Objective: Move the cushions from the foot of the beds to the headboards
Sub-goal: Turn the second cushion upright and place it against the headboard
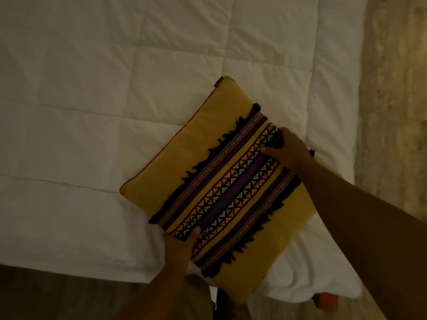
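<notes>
A square yellow cushion (191, 158) with a dark fringed, patterned purple band across its middle is held tilted over the foot of a bed. My left hand (181, 247) grips its near edge at the band, thumb on top. At the far right end of the band, my right hand (286, 148) grips the opposite edge. The cushion's lower corner hangs past the bed's edge. Beneath it lies the white quilted duvet (115, 88). The headboard is out of view.
The bed's near edge (69, 269) runs along the bottom, with dark floor below it. A pale textured floor or rug (392, 112) lies along the bed's right side. Something orange (325, 301) shows under the bed's near right corner.
</notes>
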{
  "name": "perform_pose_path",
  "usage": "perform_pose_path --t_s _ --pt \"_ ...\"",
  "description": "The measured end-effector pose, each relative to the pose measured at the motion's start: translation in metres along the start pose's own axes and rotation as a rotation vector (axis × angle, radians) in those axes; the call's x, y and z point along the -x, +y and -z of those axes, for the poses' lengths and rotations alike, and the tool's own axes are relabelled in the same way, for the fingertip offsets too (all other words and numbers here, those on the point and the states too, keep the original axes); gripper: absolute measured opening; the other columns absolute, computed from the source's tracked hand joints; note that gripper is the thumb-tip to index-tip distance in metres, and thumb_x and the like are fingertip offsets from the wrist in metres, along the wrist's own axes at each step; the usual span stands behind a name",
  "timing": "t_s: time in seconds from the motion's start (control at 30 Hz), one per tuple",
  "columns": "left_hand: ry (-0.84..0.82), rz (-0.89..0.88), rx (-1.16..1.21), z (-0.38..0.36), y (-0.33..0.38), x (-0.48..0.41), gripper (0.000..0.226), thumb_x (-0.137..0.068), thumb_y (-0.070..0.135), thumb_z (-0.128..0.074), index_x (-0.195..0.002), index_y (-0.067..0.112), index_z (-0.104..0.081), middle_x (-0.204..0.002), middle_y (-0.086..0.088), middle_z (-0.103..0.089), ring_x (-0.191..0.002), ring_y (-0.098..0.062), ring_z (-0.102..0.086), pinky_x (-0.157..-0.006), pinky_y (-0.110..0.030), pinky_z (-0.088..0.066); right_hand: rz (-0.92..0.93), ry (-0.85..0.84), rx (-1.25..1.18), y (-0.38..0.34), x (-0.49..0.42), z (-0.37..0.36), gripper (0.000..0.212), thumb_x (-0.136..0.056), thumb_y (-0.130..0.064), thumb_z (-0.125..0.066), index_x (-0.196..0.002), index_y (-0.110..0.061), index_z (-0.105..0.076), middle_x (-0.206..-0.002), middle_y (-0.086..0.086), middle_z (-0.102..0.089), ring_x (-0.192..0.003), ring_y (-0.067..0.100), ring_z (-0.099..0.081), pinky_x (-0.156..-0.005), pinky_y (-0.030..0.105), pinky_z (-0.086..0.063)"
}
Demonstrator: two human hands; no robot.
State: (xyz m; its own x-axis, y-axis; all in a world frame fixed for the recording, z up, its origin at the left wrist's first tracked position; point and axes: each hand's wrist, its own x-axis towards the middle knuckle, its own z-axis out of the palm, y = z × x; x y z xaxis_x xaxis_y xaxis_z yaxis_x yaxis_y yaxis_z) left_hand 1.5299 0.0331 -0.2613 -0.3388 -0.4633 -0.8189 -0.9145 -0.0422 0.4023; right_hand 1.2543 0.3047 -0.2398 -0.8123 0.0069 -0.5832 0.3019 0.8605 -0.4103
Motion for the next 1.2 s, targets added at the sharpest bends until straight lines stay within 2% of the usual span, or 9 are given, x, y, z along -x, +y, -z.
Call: perform_pose_path --t_s 0.17,0.3,0.37,0.47,0.6,0.73,0.93,1.07,1.2 --pt "-0.044 0.013 0.043 0.022 0.016 0.005 0.116 -0.071 0.036 -0.083 -0.155 0.013 -0.006 -0.159 -0.017 -0.025 -0.142 -0.033 -0.034 -0.111 -0.053 -0.038 0.000 0.138 -0.066 0.000 0.039 -0.001 0.076 -0.084 -0.051 -0.071 -0.143 -0.012 -0.043 -0.136 0.015 -0.054 -0.124 0.035 -0.053 -0.100 0.048 -0.048" --pt "0.033 -0.114 -0.002 0.044 0.049 -0.001 0.113 -0.068 0.043 -0.083 -0.153 0.015 -0.015 -0.153 -0.019 -0.034 -0.136 -0.036 -0.041 -0.108 -0.046 -0.041 0.002 0.209 -0.102 0.010 0.080 -0.009 0.067 -0.087 -0.043 -0.069 -0.142 -0.011 -0.046 -0.137 0.014 -0.054 -0.126 0.035 -0.053 -0.101 0.051 -0.048" --pt "0.088 -0.118 -0.110 0.054 0.074 -0.012 0.111 -0.072 0.049 -0.079 -0.154 0.012 -0.014 -0.151 -0.024 -0.031 -0.134 -0.042 -0.040 -0.103 -0.050 -0.043 -0.018 0.228 -0.112 0.019 0.097 -0.016 0.066 -0.088 -0.040 -0.068 -0.143 -0.012 -0.044 -0.140 0.012 -0.052 -0.129 0.034 -0.050 -0.104 0.053 -0.046" --pt "0.107 -0.095 -0.253 0.064 0.110 -0.030 0.103 -0.081 0.048 -0.072 -0.155 0.011 -0.009 -0.151 -0.029 -0.027 -0.130 -0.046 -0.040 -0.099 -0.052 -0.043 -0.135 0.286 -0.100 0.032 0.121 -0.031 0.072 -0.091 -0.040 -0.065 -0.151 -0.015 -0.035 -0.157 0.011 -0.035 -0.146 0.030 -0.031 -0.117 0.054 -0.032" --pt "0.152 -0.220 -0.392 0.068 0.148 -0.040 0.109 -0.073 0.059 -0.074 -0.153 0.009 -0.019 -0.150 -0.026 -0.033 -0.133 -0.044 -0.040 -0.103 -0.053 -0.039 -0.279 0.276 -0.141 0.051 0.152 -0.056 0.087 -0.091 -0.044 -0.063 -0.157 -0.010 -0.019 -0.166 0.009 -0.015 -0.152 0.029 -0.017 -0.120 0.052 -0.026" --pt "0.020 -0.350 -0.466 0.060 0.189 -0.056 0.106 -0.073 0.055 -0.076 -0.154 0.014 -0.020 -0.152 -0.023 -0.031 -0.134 -0.042 -0.040 -0.104 -0.056 -0.042 -0.471 0.245 -0.328 0.069 0.175 -0.081 0.096 -0.088 -0.046 -0.069 -0.157 -0.007 -0.015 -0.164 0.014 -0.020 -0.149 0.034 -0.026 -0.117 0.052 -0.032" --pt "-0.231 -0.457 -0.555 0.039 0.236 -0.079 0.098 -0.075 0.054 -0.075 -0.151 0.016 -0.027 -0.147 -0.019 -0.043 -0.126 -0.037 -0.051 -0.101 -0.055 -0.047 -0.683 0.252 -0.839 0.077 0.193 -0.116 0.101 -0.076 -0.059 -0.072 -0.153 -0.012 -0.027 -0.154 0.014 -0.041 -0.135 0.038 -0.047 -0.106 0.058 -0.044" --pt "-0.259 -0.477 -0.714 0.025 0.249 -0.095 0.099 -0.070 0.055 -0.079 -0.147 0.014 -0.034 -0.144 -0.019 -0.045 -0.123 -0.039 -0.053 -0.099 -0.056 -0.049 -0.715 0.301 -1.095 0.073 0.194 -0.130 0.097 -0.072 -0.056 -0.075 -0.150 -0.017 -0.033 -0.146 0.010 -0.050 -0.111 0.026 -0.058 -0.089 0.042 -0.051" --pt "-0.326 -0.465 -0.760 0.017 0.250 -0.115 0.110 -0.065 0.055 -0.083 -0.151 0.020 -0.024 -0.148 -0.015 -0.041 -0.120 -0.035 -0.054 -0.090 -0.048 -0.054 -0.720 0.223 -1.169 0.080 0.193 -0.141 0.091 -0.071 -0.058 -0.074 -0.146 -0.016 -0.042 -0.139 0.009 -0.057 -0.116 0.030 -0.060 -0.091 0.045 -0.052"
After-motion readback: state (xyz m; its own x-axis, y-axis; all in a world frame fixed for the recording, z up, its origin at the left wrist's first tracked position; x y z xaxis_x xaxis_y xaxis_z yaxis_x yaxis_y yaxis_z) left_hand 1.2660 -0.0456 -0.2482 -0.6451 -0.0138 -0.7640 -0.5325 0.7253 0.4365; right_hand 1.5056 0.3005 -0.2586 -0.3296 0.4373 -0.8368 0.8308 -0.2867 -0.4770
